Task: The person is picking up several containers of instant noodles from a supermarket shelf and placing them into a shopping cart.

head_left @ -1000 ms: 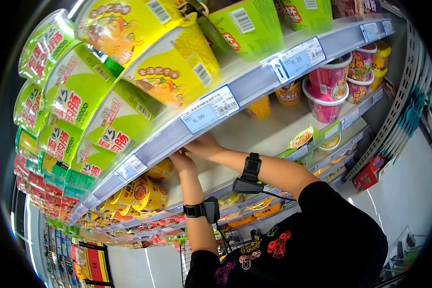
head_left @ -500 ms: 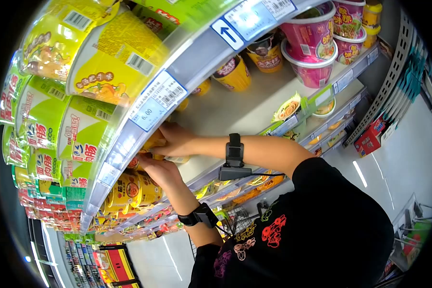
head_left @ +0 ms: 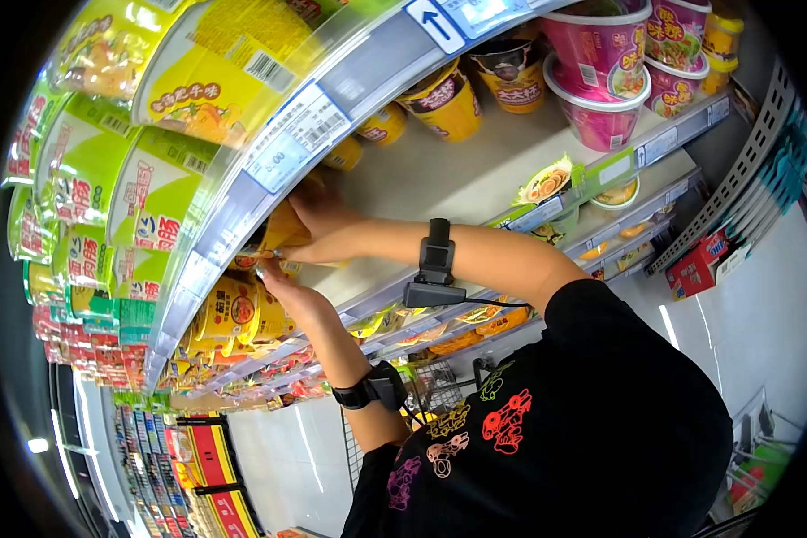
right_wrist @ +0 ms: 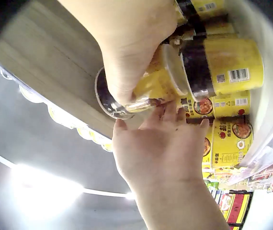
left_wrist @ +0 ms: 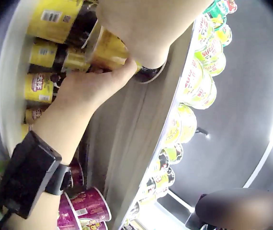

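My right hand reaches under the upper shelf and grips a yellow instant noodle cup with a black top. In the left wrist view, its thumb lies across the cup's side. The cup is upright, its base close over another black-and-yellow noodle cup. My left hand is palm up beside it, with extended fingers at the cup's side. In the head view, the shelf rail partly hides the held cup. Several yellow tomato noodle cups stand just past my left hand.
The upper shelf's edge carries a price tag close over my hands. Green and yellow noodle tubs are stacked above it. Further right along the lower shelf stand yellow cups and pink tubs. A wire cart is below.
The head view has shifted along the shelf. The hands, first mostly behind the rail, now show more, with the cup between them. My right hand is blurred with motion.
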{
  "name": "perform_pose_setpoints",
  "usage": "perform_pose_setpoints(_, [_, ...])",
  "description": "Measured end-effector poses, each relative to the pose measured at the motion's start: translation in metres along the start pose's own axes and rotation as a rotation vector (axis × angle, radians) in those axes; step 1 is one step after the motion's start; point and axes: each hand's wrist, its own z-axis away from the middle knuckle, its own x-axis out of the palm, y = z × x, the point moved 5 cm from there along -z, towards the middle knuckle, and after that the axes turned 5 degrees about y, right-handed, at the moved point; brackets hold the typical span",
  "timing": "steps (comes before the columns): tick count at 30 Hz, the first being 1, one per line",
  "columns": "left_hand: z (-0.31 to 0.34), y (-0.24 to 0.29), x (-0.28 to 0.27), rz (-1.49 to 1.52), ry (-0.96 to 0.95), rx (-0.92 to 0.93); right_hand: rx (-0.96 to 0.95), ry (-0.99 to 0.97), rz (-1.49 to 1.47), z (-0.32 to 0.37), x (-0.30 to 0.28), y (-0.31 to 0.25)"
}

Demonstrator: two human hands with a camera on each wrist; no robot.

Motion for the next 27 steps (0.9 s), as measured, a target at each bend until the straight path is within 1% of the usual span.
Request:
perform_pose_setpoints(2, [0.009, 0.008, 0.000, -0.068, -0.025, -0.019, -0.086, 0.051, 0.048, 0.001, -0.005, -0.006])
perform_pose_setpoints(4, [0.016, 0.015, -0.003, -0.167, -0.014, -0.032, -0.062, -0.011, -0.075, -0.001, -0.006, -0.007])
perform_pose_setpoints(6, [0.016, 0.012, -0.010, -0.181, -0.034, 0.014, -0.081, -0.010, -0.167, 0.001, -0.005, -0.012])
perform_pose_setpoints(8, [0.024, 0.018, -0.015, -0.208, -0.058, 0.064, -0.145, 0.056, -0.237, 0.005, -0.006, -0.019])
perform_pose_setpoints(9, [0.029, 0.023, -0.017, -0.231, -0.071, 0.074, -0.119, -0.034, -0.242, 0.007, -0.009, -0.025])
perform_pose_setpoints(12, [0.046, 0.048, -0.016, -0.252, -0.068, 0.283, -0.187, -0.071, -0.214, 0.012, -0.035, -0.053])
perform_pose_setpoints(13, [0.051, 0.056, -0.017, -0.254, -0.062, 0.296, -0.140, -0.097, -0.250, 0.015, -0.040, -0.059])
perform_pose_setpoints(16, [0.058, 0.063, -0.034, -0.262, -0.081, 0.333, 0.191, -0.279, -0.289, 0.025, -0.047, -0.060])
perform_pose_setpoints(17, [0.060, 0.068, -0.035, -0.178, -0.144, 0.254, 0.187, -0.262, -0.310, 0.029, -0.044, -0.058])
perform_pose_setpoints(20, [0.061, 0.075, -0.052, -0.211, -0.285, 0.248, 0.139, -0.236, -0.489, 0.039, -0.037, -0.058])
perform_pose_setpoints(21, [0.059, 0.073, -0.057, -0.175, -0.298, 0.258, 0.104, -0.236, -0.698, 0.042, -0.024, -0.057])
perform_pose_setpoints(22, [0.057, 0.077, -0.059, -0.142, -0.290, 0.255, 0.215, -0.304, -0.812, 0.048, -0.010, -0.053])
perform_pose_setpoints(24, [0.057, 0.065, -0.078, -0.125, -0.273, 0.401, 0.457, -0.438, -1.016, 0.063, 0.009, -0.051])
perform_pose_setpoints(25, [0.059, 0.067, -0.080, -0.037, -0.274, 0.433, 0.570, -0.448, -1.088, 0.070, 0.010, -0.059])
perform_pose_setpoints(26, [0.057, 0.062, -0.089, -0.237, -0.217, 0.555, 0.650, -0.544, -1.157, 0.075, 0.016, -0.059])
perform_pose_setpoints(27, [0.059, 0.063, -0.091, -0.151, -0.177, 0.391, 0.737, -0.641, -1.228, 0.083, 0.022, -0.058])
